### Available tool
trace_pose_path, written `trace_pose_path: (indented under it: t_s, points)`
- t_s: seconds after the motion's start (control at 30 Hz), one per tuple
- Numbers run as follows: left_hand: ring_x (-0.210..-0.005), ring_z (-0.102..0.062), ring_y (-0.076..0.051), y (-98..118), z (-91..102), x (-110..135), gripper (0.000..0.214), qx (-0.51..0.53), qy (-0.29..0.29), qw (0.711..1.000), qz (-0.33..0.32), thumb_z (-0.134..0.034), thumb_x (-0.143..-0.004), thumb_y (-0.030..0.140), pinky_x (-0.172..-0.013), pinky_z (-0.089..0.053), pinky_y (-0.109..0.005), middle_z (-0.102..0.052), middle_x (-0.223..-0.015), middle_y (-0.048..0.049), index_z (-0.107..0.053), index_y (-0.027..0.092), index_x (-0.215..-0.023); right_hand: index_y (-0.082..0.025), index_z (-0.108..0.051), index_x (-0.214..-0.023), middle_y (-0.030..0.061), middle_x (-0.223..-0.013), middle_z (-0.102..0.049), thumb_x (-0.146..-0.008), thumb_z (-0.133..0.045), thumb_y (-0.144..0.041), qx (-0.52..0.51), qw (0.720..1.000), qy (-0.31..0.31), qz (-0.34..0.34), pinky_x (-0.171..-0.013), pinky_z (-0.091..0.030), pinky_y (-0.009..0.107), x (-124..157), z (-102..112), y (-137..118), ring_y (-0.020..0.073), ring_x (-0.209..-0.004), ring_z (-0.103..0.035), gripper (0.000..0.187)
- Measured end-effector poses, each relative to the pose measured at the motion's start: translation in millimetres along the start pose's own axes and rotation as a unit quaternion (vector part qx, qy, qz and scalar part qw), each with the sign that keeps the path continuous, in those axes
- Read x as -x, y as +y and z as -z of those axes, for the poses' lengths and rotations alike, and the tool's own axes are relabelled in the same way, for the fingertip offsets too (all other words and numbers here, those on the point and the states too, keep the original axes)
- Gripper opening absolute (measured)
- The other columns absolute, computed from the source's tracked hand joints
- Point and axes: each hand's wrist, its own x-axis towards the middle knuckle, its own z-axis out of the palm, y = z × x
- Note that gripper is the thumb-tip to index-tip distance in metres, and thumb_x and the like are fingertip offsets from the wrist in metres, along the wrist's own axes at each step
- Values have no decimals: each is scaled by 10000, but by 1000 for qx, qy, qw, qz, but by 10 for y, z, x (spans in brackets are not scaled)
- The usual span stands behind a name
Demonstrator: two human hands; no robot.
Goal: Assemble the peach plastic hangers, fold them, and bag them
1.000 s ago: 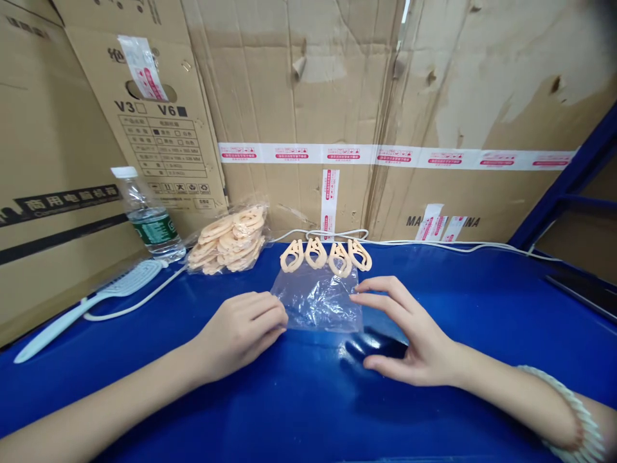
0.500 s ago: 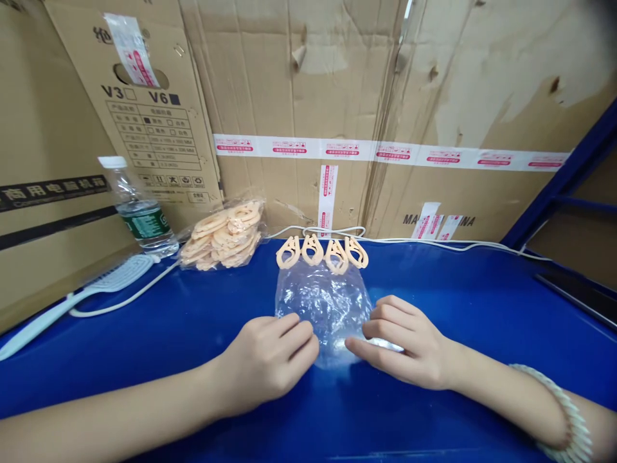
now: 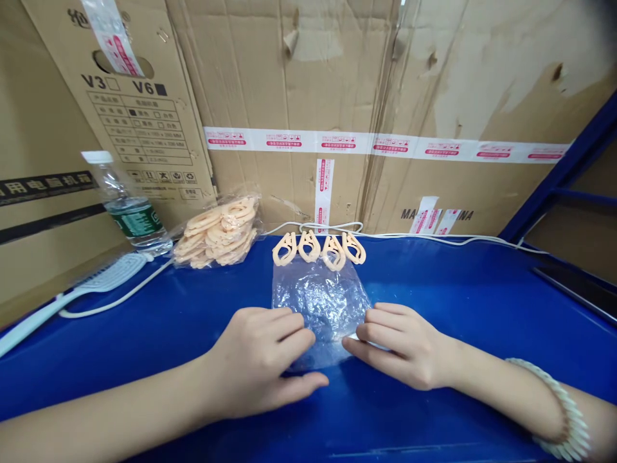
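Observation:
A clear plastic bag (image 3: 321,299) lies flat and crinkled on the blue table. My left hand (image 3: 270,360) rests over its near left corner; the fingers bend onto the film and the thumb sticks out apart from them. At the bag's right edge, my right hand (image 3: 400,344) has its fingers curled on the film, with the thumb hidden beneath. Just beyond the bag's far edge, several peach plastic pieces (image 3: 309,247), looking like folded hangers, stand out in a row. Farther left is a clear bag packed with more such pieces (image 3: 219,231).
A water bottle (image 3: 132,215) and a pale blue hairbrush (image 3: 103,276) are at the left. Cardboard (image 3: 289,83) walls the back, with a white cable (image 3: 434,238) along its foot. A dark flat object (image 3: 573,292) lies at the right edge.
My left thumb has moved out from the fingers, and the left hand has loosened from the bag. My right hand stays at the bag's edge. The view has shifted slightly.

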Motion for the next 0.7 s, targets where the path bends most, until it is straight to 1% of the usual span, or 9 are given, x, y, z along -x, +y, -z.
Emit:
trace_pose_path:
  t_s: [0.03,0.13,0.2,0.27,0.3,0.4,0.47,0.57,0.7]
  points:
    - [-528,-528,-153,-26,50,-31,270,55,-6,998,27,-589,-899,405,-458,-362,-290,-596,-641,1,-660,156,-822,-133,-667,-843,-13,-583,-534,-943,-518,-88,2,1000,-4,2,-509,-315,308,-5,0,1,132,-562,-462,185]
    - [-567,-544,-109,-137,186,-163,180,206,-15,974,94,-578,-916,261,-544,-431,-231,-598,-644,21,-643,169,-776,-143,-659,-804,-18,-574,-526,-940,-518,-85,-2,1000,-8,8,-504,-308,313,-19,0,-2,131,-552,-455,205]
    - [-592,-550,-101,-216,213,-234,164,230,-26,965,122,-575,-908,184,-581,-446,-215,-604,-654,19,-638,168,-758,-139,-660,-793,-16,-575,-535,-933,-528,-84,-7,1000,-12,11,-499,-303,316,-26,-1,-9,132,-547,-452,200]
    - [-691,-585,-125,-263,168,-251,81,212,-24,971,110,-582,-890,158,-656,-471,-239,-639,-751,-8,-647,162,-842,-138,-661,-792,-14,-588,-547,-931,-533,-84,-7,1000,-19,16,-505,-310,313,-30,-1,-17,129,-551,-460,196]
    - [-775,-601,-152,-268,121,-235,60,196,-26,976,95,-595,-877,164,-719,-485,-270,-656,-828,-30,-644,158,-911,-140,-660,-790,-14,-592,-549,-931,-536,-86,-5,1000,-21,19,-510,-315,311,-31,-2,-20,127,-556,-466,195]
    - [-973,-585,-240,-227,-55,-128,295,150,-50,985,67,-663,-817,230,-857,-485,-385,-657,-1042,-87,-593,156,-1093,-147,-655,-783,-19,-592,-544,-930,-545,-89,0,999,-25,20,-516,-314,307,-30,-9,-23,124,-560,-469,193]
    - [-1024,-570,-254,-188,-155,-49,366,133,-45,987,78,-677,-796,236,-888,-481,-406,-635,-1118,-104,-565,160,-1136,-147,-656,-788,-18,-596,-543,-936,-538,-95,-2,999,-29,19,-519,-314,307,-23,-18,-19,126,-561,-465,196]
    - [-1019,-573,-249,-170,-234,24,330,82,-17,994,72,-642,-815,197,-873,-494,-404,-623,-1134,-113,-563,155,-1133,-141,-661,-814,-15,-608,-543,-947,-526,-106,-11,999,-34,17,-528,-320,304,-8,-35,-11,128,-568,-461,193]
    - [-958,-593,-226,-200,-255,52,204,5,33,999,-10,-555,-877,107,-835,-510,-390,-668,-1018,-86,-591,137,-1076,-134,-665,-821,-6,-628,-554,-946,-540,-114,-20,999,-40,10,-527,-311,303,6,-52,-7,131,-582,-460,178]
